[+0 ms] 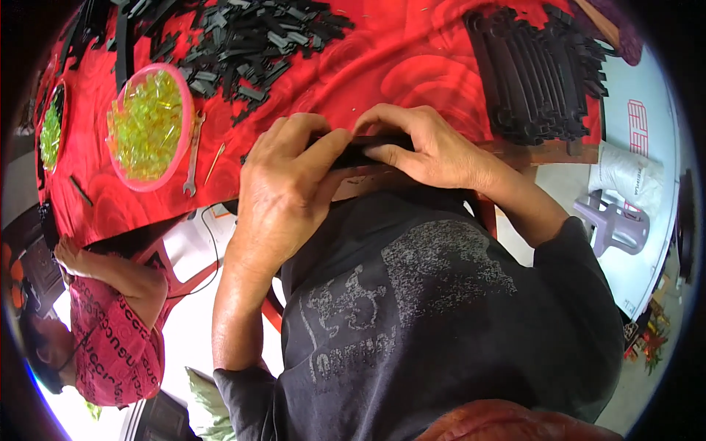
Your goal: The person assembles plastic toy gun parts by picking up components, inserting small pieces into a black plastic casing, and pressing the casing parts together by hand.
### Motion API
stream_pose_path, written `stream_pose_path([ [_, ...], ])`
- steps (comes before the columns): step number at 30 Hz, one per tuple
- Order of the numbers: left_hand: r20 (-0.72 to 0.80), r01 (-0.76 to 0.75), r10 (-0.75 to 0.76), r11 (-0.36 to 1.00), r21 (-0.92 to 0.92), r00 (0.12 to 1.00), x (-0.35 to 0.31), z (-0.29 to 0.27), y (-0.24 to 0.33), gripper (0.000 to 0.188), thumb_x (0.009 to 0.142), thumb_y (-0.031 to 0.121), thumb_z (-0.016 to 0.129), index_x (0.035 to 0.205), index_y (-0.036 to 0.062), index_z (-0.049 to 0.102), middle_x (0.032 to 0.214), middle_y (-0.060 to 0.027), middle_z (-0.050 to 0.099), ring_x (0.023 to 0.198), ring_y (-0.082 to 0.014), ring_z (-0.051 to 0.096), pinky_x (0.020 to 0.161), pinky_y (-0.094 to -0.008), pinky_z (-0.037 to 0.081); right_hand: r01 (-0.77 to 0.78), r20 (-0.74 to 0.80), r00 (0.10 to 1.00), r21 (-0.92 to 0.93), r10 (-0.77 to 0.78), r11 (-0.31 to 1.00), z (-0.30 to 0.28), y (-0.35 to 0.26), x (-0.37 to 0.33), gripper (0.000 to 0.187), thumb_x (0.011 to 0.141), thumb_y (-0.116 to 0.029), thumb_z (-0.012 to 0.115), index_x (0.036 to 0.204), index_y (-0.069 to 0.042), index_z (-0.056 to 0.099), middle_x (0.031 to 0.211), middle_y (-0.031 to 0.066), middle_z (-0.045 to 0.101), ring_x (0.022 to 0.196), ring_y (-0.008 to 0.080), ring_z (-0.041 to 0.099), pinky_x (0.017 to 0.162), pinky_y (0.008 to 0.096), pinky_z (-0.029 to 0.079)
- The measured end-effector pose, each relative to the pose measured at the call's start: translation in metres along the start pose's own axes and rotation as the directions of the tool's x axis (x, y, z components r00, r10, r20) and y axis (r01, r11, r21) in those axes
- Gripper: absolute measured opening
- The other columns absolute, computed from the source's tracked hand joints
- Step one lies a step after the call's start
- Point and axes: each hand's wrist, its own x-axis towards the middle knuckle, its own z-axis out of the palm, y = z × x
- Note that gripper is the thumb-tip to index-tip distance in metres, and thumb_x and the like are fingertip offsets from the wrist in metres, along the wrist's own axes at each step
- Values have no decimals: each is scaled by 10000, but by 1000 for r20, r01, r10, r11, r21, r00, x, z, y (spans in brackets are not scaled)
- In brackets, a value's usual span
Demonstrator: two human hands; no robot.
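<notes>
At the near edge of the table, both my hands are closed on a long black plastic piece (351,156). My left hand (283,173) covers its left end, fingers bent over the top. From the other side my right hand (434,151) pinches it between thumb and fingers. Much of the piece is hidden by my hands, so its full shape cannot be seen. Beyond my hands lies a loose heap of small black plastic parts (246,48). Long curved black strips (526,77) are stacked in rows at the far right of the table.
A pink basin (189,121) of yellow-green clear pieces (151,121) stands left on the red tablecloth (397,70). Beside it lie a wrench (195,154) and a thin stick (215,163). Another person (118,331) sits at lower left. A grey plastic stool (618,224) is at right.
</notes>
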Motion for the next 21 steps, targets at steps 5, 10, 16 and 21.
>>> stream_pose_path([
  [5, -30, 14, -14, 1000, -11, 999, 4, -5, -2, 454, 711, 67, 835, 1149, 58, 713, 1136, -148, 630, 994, -326, 658, 824, -416, 560, 271, -7, 962, -130, -274, 954, -9, -11, -7, 478, 903, -147, 744, 1335, -13, 591, 1121, 182, 669, 1048, 370, 675, 881, 427, 545],
  [10, -272, 24, -39, 998, -59, 961, 10, 6, -3, 612, 802, 42, 808, 1378, 68, 604, 1334, -193, 553, 1157, -356, 628, 920, -417, 562, 221, -146, 949, -316, -278, 923, -20, -13, -11, 413, 930, -120, 724, 1305, 6, 605, 1060, 191, 670, 981, 373, 676, 847, 414, 541],
  [16, -311, 101, -103, 995, -21, 945, 2, 17, -20, 434, 853, 28, 760, 1273, 23, 648, 1252, -186, 607, 1148, -359, 630, 936, -426, 542, 68, -450, 884, -143, -126, 987, -46, -3, -15, 472, 896, -122, 801, 1320, 1, 632, 1017, 92, 709, 976, 149, 669, 878, 311, 527],
  [21, -279, 104, -107, 994, -27, 954, -2, 39, -27, 335, 854, 50, 755, 1178, 14, 676, 1206, -167, 617, 1088, -363, 621, 912, -439, 534, -136, -439, 889, 26, 134, 990, -46, -2, -19, 513, 947, -24, 733, 1427, 12, 555, 1168, 54, 652, 1080, 99, 615, 960, 259, 512],
])
